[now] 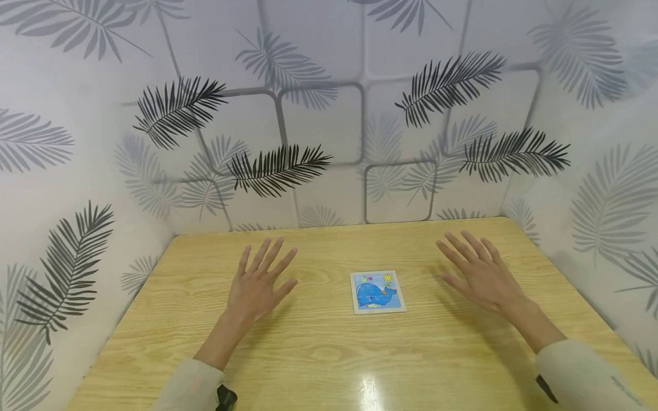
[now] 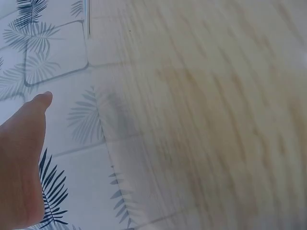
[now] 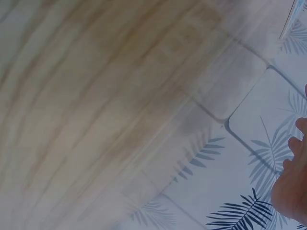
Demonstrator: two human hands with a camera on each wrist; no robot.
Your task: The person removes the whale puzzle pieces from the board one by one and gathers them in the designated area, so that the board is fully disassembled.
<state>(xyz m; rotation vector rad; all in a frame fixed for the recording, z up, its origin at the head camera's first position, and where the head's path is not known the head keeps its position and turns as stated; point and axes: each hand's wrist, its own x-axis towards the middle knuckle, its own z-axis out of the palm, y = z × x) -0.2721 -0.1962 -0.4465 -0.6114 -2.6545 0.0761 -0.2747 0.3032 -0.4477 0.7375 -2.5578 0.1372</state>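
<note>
A square picture puzzle (image 1: 377, 292) with a white border lies flat on the table between the two hands. It shows a blue whale and a yellow sun. To its left, my left hand (image 1: 257, 285) is spread with straight fingers, palm down, holding nothing. My right hand (image 1: 480, 277) is spread the same way on the puzzle's right, apart from it, with a shadow on the wood below. In the left wrist view part of the left hand (image 2: 21, 163) shows at the left edge. The right wrist view has part of the right hand (image 3: 290, 187) at its right edge.
The wood-grain table (image 1: 319, 354) runs back to a wall (image 1: 319, 125) with a leaf pattern, and similar walls stand at the left and right. Light sleeves (image 1: 586, 371) cover the forearms, with a dark band (image 1: 226, 397) by the left wrist.
</note>
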